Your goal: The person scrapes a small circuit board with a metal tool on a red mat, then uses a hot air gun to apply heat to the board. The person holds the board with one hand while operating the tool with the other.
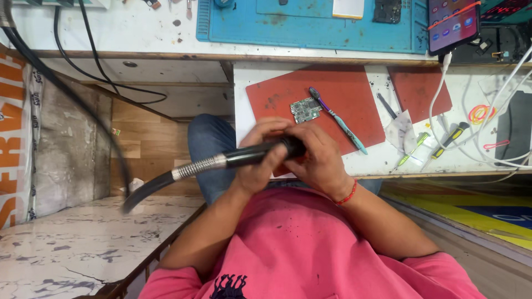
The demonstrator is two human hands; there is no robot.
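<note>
Over the lap, just below the bench edge: both hands grip a black handpiece (265,153) w/ a coiled metal spring collar and thick black hose running off to the lower left. Left hand (265,158) is wrapped around the barrel; right hand (317,158) is closed over the tip end, so the tip is hidden. On the red mat (343,94) above lie a small green circuit board (305,109) and, touching its upper right corner, a toothbrush (338,119). Screwdrivers (438,141) sit well to the right, near white cables (476,133).
</note>
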